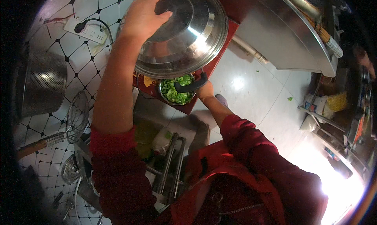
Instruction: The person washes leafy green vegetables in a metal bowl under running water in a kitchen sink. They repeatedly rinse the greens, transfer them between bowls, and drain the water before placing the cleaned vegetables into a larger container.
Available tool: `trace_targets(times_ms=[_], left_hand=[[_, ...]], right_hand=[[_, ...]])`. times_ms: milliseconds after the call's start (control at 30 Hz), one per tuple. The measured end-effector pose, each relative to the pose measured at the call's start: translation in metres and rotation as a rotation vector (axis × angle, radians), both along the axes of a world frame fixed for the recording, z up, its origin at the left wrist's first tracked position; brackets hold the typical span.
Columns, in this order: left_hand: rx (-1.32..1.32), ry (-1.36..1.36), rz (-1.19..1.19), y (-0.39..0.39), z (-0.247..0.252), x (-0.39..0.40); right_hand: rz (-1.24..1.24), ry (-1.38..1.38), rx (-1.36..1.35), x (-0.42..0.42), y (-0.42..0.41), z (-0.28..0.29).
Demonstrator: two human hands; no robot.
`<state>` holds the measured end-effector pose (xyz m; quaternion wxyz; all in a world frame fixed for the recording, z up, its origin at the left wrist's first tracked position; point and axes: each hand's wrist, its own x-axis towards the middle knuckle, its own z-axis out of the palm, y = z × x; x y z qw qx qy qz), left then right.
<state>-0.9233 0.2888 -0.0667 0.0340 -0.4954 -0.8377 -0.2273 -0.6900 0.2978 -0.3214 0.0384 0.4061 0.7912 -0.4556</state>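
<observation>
A large domed stainless-steel lid (203, 22) spreads below my left hand (138, 19). Thumb and one finger curve around the dark middle of its top; a knob there cannot be made out. Below the lid's near rim, a metal bowl of chopped green leaves (176, 92) sits on a red surface (218, 60). A curved black handle (191, 86) juts out over this bowl from under the lid. My right hand (205, 89) is at the handle's right end, beside the bowl; its fingers are hidden, so whether it grips handle or bowl is unclear.
A perforated metal pot (44, 80) and a wire skimmer (76, 116) are at the left. A plugged-in power strip (88, 30) lies on white tiling. Metal equipment (282, 39) reaches in from the upper right. Metal rails (173, 166) stand near my body.
</observation>
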Motion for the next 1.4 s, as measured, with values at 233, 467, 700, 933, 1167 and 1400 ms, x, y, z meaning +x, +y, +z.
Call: trace_targets(times_ms=[233, 467, 700, 933, 1167, 1400], left_hand=[[0.02, 0.116, 0.017, -0.015, 0.006, -0.014], [0.082, 0.009, 0.083, -0.076, 0.05, 0.025], [-0.101, -0.061, 0.471, -0.159, 0.092, 0.089], [-0.131, -0.201, 0.791, -0.225, 0.097, 0.155], [-0.207, -0.22, 0.898, -0.282, 0.079, 0.213], [-0.213, -0.311, 0.919, -0.314, 0.058, 0.259]], right_hand=[[-0.055, -0.121, 0.087, -0.002, -0.005, -0.017], [-0.09, -0.258, 0.034, -0.001, -0.001, -0.014], [-0.117, -0.265, -0.101, -0.003, -0.006, -0.011], [0.023, -0.042, 0.006, -0.003, 0.001, -0.028], [0.17, 0.113, 0.074, -0.015, 0.003, -0.064], [0.234, -0.161, 0.097, -0.002, -0.006, 0.0]])
